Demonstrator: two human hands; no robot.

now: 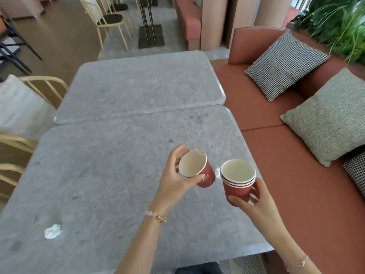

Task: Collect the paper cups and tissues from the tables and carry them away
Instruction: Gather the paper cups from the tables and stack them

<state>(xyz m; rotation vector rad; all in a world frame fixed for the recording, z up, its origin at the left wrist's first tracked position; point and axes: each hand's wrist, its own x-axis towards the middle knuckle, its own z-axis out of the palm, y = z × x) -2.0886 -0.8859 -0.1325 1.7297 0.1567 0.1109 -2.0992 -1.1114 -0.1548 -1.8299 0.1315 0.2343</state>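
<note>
Left hand (175,180) grips one tilted red paper cup (197,169) — right hand (254,202) clasps a stack of red paper cups (238,180); crumpled white tissue (52,231) near the grey stone table's (118,175) left edge.

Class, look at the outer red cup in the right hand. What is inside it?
More paper cups are nested in the outer cup, which the right hand grips; their white rims stack up. The top cup's inside shows nothing. The lower cups' insides are covered.
</note>
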